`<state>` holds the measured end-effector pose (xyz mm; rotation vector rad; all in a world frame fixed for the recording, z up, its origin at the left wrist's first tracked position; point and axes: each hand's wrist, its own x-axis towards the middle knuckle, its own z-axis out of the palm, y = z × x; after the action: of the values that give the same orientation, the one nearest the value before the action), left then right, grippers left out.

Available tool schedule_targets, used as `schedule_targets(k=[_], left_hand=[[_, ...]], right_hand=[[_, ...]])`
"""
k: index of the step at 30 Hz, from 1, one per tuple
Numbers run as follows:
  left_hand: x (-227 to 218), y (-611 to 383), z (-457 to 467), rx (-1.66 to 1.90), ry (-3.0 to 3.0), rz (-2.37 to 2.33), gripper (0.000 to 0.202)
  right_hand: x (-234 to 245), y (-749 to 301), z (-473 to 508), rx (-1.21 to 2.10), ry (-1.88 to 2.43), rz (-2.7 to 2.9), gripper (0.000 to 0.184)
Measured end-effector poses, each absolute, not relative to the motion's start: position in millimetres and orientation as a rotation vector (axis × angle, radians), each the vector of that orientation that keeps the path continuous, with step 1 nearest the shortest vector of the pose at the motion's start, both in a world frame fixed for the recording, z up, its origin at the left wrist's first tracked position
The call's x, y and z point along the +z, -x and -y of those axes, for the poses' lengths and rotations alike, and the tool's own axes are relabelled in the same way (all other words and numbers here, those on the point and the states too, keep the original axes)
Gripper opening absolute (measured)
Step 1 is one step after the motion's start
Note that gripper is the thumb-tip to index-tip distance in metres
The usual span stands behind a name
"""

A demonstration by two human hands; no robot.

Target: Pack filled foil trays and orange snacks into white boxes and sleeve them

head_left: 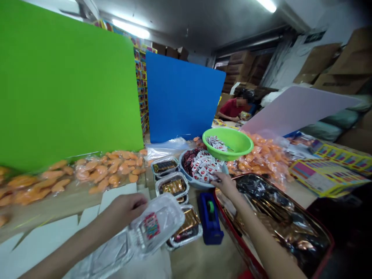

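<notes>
My left hand [133,207] is closed on the edge of a shiny foil tray [173,211], tilted, with a small red-and-blue printed packet [151,224] in it. More foil trays lie under it at the lower left. My right hand [223,184] reaches to the near rim of a light blue bowl [200,184], its fingers drawn together at the small white sachets [205,164]; whatever they pinch is hidden. Dark red sachets [190,159] share that bowl. Just right of my left hand stand foil trays [174,186] with gold and dark packets.
A blue tape dispenser [210,223] sits between my hands. Under my right forearm is a red-rimmed tray [316,224] of dark and gold packets. A green bowl [244,145], bagged orange pieces [116,166] and upright green [69,85] and blue boards [183,97] stand beyond. A person [231,108] sits further back.
</notes>
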<state>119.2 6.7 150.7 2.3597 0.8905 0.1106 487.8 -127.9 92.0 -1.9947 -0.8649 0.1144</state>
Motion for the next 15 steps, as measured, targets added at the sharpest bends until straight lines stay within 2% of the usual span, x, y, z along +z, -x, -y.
schedule_targets(k=[3, 4, 9, 15], left_hand=[[161.0, -152.1, 13.7, 0.121, -2.43, -0.811, 0.026], [162.1, -160.5, 19.8, 0.116, -2.448, -0.791, 0.026], [149.8, -187.6, 41.2, 0.062, -2.509, -0.697, 0.024], [130.2, -208.4, 57.1, 0.0, -2.456, -0.63, 0.025]], right_hand=[[92.5, -479.6, 131.3, 0.103, 2.047, 0.893, 0.009], [95.1, -479.4, 131.7, 0.089, 2.057, 0.892, 0.009], [118.5, -461.5, 147.2, -0.005, 2.021, 0.887, 0.014], [128.6, -429.6, 194.6, 0.205, 1.924, 0.965, 0.029]])
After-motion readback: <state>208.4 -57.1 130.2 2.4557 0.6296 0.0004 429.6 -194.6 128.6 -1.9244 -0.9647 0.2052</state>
